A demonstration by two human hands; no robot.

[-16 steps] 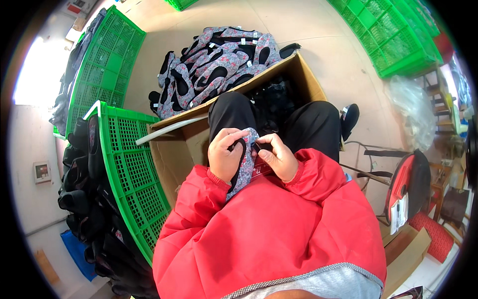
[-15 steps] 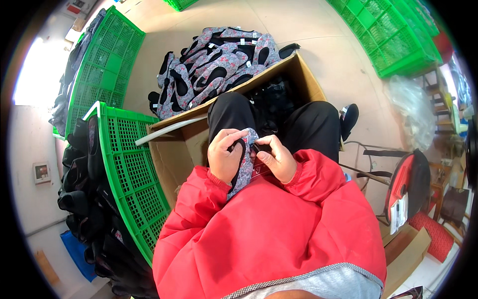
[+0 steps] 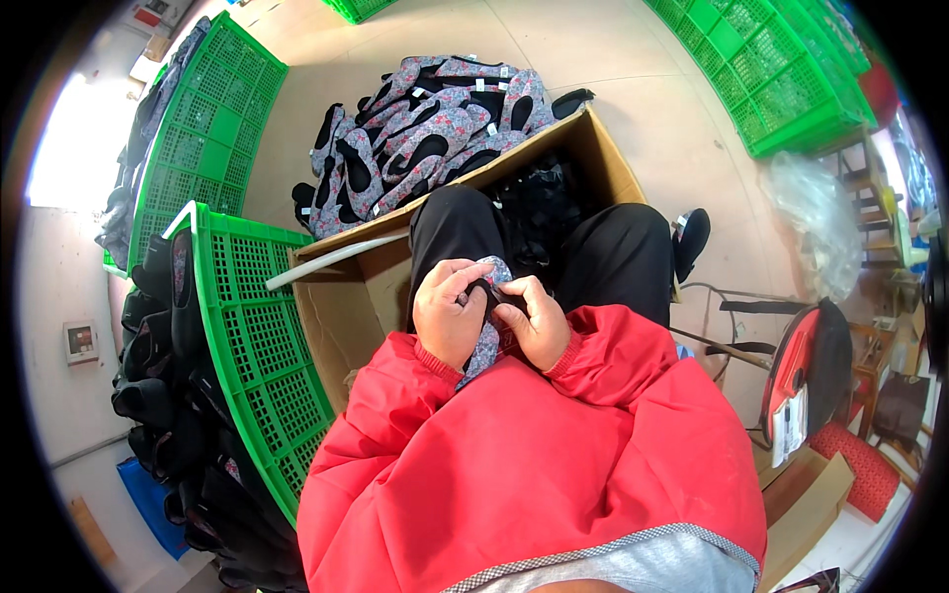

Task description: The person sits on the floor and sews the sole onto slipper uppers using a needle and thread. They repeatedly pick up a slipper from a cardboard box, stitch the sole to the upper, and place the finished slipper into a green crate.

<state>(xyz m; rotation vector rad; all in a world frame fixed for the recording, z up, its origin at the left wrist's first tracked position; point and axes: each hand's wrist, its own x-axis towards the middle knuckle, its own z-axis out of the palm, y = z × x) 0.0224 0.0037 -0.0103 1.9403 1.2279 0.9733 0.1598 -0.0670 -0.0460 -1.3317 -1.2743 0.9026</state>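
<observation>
head cam: both hands [image 3: 448, 314] grip gry floral fabric pc [image 3: 483, 351].

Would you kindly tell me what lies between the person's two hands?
The head view shows a grey floral fabric piece between the left hand, which holds it, and the right hand.

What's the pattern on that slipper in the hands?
The slipper is mottled grey with reddish patches and black parts; the head view shows it best.

Workshop premises, evidenced by bulk stock in plain containers. Entries comprise green plastic crates [image 3: 262, 326], massed black pieces [image 3: 148, 400], a cardboard box [image 3: 346, 311] and heaped floral fabric pieces [image 3: 435, 124] on the floor [image 3: 652, 104].
</observation>
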